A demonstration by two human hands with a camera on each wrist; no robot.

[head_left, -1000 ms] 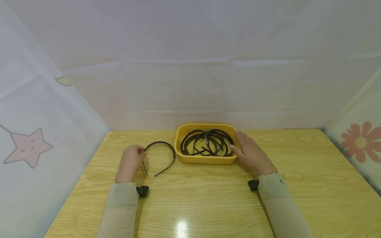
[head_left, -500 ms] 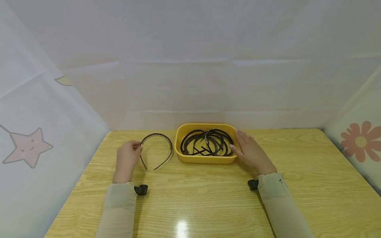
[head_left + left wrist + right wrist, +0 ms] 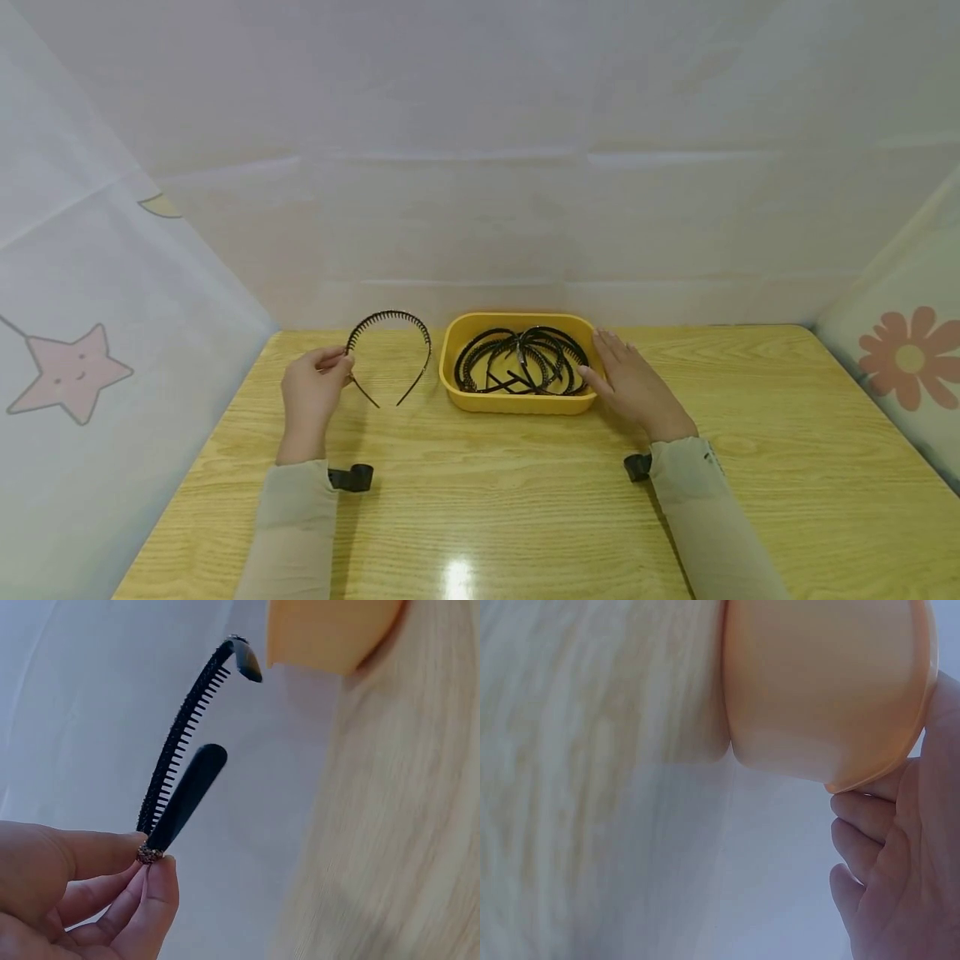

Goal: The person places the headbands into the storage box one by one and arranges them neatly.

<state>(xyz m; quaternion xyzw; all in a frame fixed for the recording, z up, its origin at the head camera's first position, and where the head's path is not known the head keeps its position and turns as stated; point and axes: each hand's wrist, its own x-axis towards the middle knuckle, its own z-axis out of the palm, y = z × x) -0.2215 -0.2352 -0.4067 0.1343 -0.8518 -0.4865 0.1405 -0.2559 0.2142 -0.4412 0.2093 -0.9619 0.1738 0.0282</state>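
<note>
A black toothed headband (image 3: 187,796) is pinched at one side between the thumb and fingers of my left hand (image 3: 311,396). It hangs above the table to the left of the yellow container (image 3: 521,404), its arch up and both ends down. In the left wrist view, a glittery band shows at the pinched spot. Several black headbands (image 3: 521,342) lie tangled inside the container. At the container's right end rests my right hand (image 3: 643,390), its fingers extended along the outside and the thumb at the rim. In the right wrist view, fingertips touch the container's rim (image 3: 928,667).
The container stands near the back edge of the wood-grain table (image 3: 480,483). A pale cloth backdrop (image 3: 480,208) rises behind and at both sides. Black wrist camera mounts (image 3: 362,477) sit at the sleeves.
My left hand has raised the headband off the table, moving it up and slightly left, and turned it more upright. The right hand and container have stayed in place.
</note>
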